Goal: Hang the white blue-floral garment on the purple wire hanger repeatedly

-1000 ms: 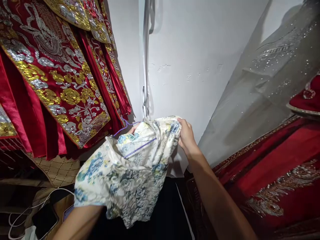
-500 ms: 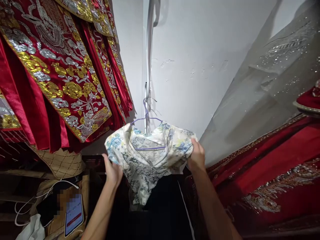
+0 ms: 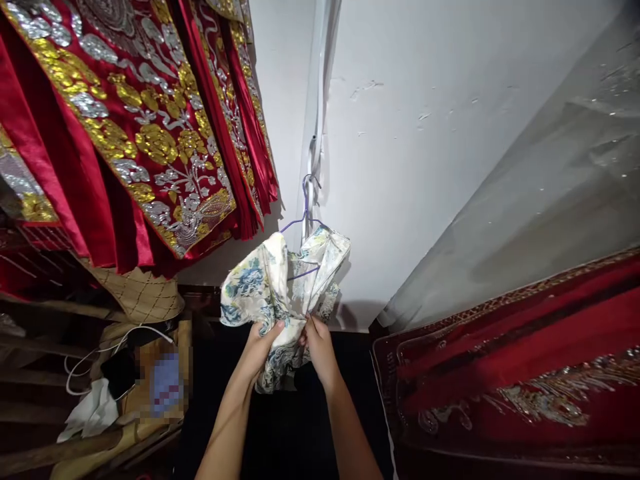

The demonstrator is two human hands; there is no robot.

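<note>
Floral shirt (image 3: 250, 280), white with blue and some yellow, hangs just left of the frame's centre on a purple hanger (image 3: 305, 200), whose lower bar shows through the neckline. Both our hands are on its front, below the neck and near each other: our left hand (image 3: 261, 343) is clamped on the fabric with the thumb on top, and our right hand (image 3: 320, 343) pinches the front edge just beside it. Behind the hanger, a pale strip (image 3: 323, 87) runs up the white wall (image 3: 425, 187). At upper left we see a red garment (image 3: 165, 143) with gold and silver embroidery; at lower right, another red cloth (image 3: 575, 367) bears glittering beadwork beneath a sheer grey covering (image 3: 525, 200). At lower left, a white cable (image 3: 75, 387) curls near a crumpled white cloth (image 3: 95, 410).
</note>
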